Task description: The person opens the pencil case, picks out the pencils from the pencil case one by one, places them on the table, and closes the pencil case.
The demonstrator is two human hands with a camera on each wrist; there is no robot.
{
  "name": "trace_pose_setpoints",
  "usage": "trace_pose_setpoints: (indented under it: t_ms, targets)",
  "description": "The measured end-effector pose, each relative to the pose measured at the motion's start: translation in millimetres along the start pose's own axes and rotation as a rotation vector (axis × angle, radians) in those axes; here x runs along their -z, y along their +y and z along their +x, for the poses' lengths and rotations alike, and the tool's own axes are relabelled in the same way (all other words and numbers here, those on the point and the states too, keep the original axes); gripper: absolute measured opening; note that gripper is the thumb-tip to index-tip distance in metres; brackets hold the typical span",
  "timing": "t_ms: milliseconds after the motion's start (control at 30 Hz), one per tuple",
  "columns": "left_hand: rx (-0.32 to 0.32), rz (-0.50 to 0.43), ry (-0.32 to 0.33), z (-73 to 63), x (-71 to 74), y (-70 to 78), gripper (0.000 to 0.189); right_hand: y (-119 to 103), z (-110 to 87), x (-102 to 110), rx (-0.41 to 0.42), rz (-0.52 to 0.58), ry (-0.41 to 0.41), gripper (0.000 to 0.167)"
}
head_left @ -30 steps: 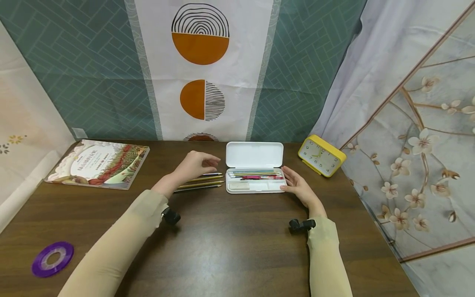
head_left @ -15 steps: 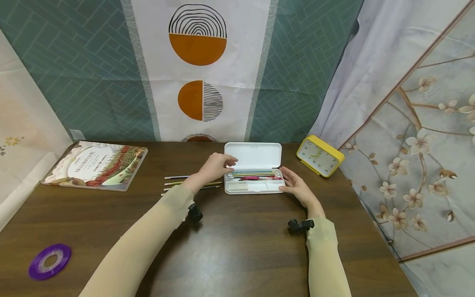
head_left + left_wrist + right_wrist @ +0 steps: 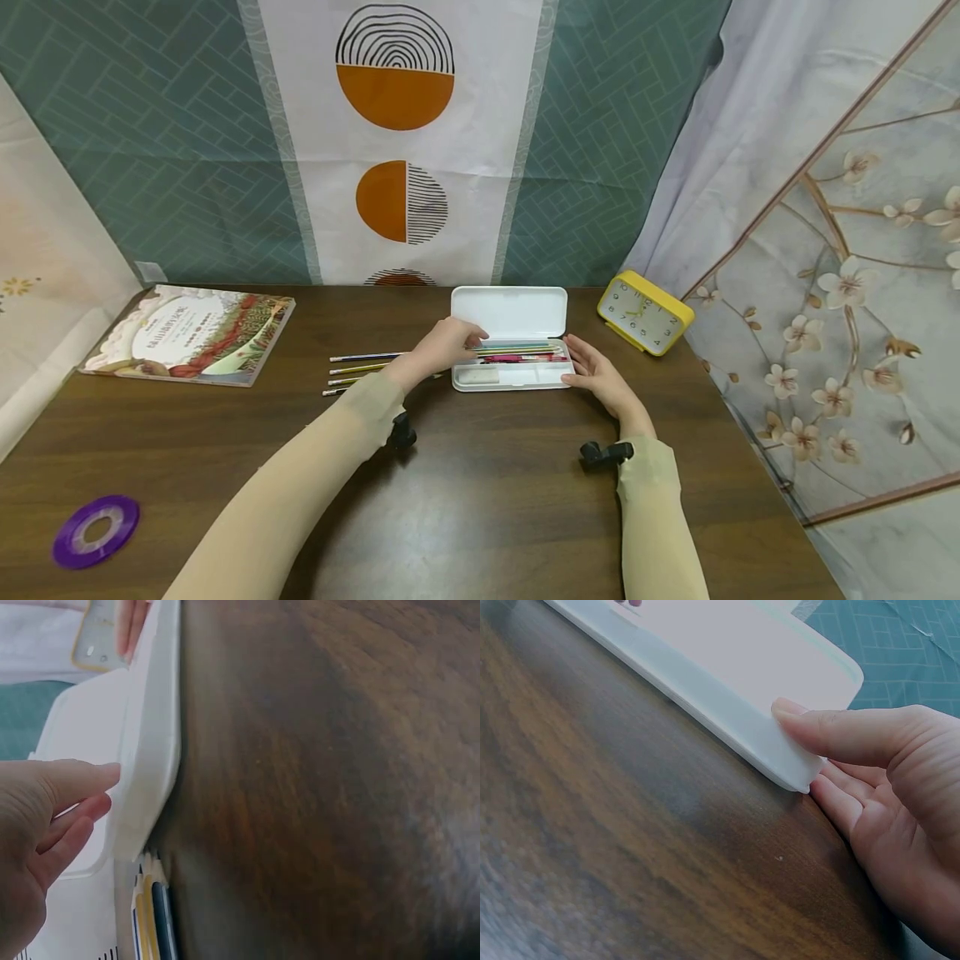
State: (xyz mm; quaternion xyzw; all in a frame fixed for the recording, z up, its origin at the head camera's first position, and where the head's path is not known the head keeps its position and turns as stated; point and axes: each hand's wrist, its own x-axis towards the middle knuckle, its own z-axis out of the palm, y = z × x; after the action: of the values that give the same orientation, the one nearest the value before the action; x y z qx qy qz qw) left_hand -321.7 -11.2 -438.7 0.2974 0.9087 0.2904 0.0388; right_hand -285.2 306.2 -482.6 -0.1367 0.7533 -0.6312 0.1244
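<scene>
A white pencil case [image 3: 525, 387] lies on the table with its lid [image 3: 510, 310] raised. Inside are several pencils [image 3: 525, 347], a pinkish-red pen [image 3: 517, 359] and a whitish eraser [image 3: 478, 377]. My left hand [image 3: 441, 348] hovers over the case's left end; its thumb [image 3: 97, 777] and fingers are near each other, and nothing shows between them. My right hand [image 3: 602, 382] grips the case's right end, thumb [image 3: 802, 724] on the rim and fingers behind. Several pencils [image 3: 163, 919] lie left of the case, partly hidden by the left forearm in the head view.
A yellow alarm clock [image 3: 645, 315] stands at the back right, beyond my right hand. At the back left lies a book [image 3: 187, 337] with a pictorial cover. A purple ring-shaped roll [image 3: 69, 546] is at the front left. Patterned cloth [image 3: 217, 192] hangs behind the table.
My left hand has moved right, from above the loose pencils to over the left end of the case. The right hand has stayed at the case's right end.
</scene>
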Motion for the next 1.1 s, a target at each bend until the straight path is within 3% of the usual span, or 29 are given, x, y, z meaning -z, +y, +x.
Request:
trace_pose_setpoints:
  t_ms: [233, 633, 867, 1100]
  targets:
    - [0.015, 0.042, -0.041, 1.1, -5.8, -0.4, 0.030, -0.8, -0.3, -1.0, -0.003, 0.009, 0.000, 0.084]
    - [0.013, 0.086, -0.017, 2.1, -8.9, -1.1, 0.031, -1.3, 0.5, -0.8, -0.011, -0.003, 0.002, 0.084]
    - [0.032, 0.089, -0.027, 3.3, -8.3, -2.1, 0.032, -2.2, 0.6, -1.3, -0.020, 0.005, 0.005, 0.083]
    - [0.011, 0.119, -0.040, 3.7, -7.7, -1.4, 0.030, -3.0, -0.7, -1.6, -0.017, 0.004, 0.005, 0.084]
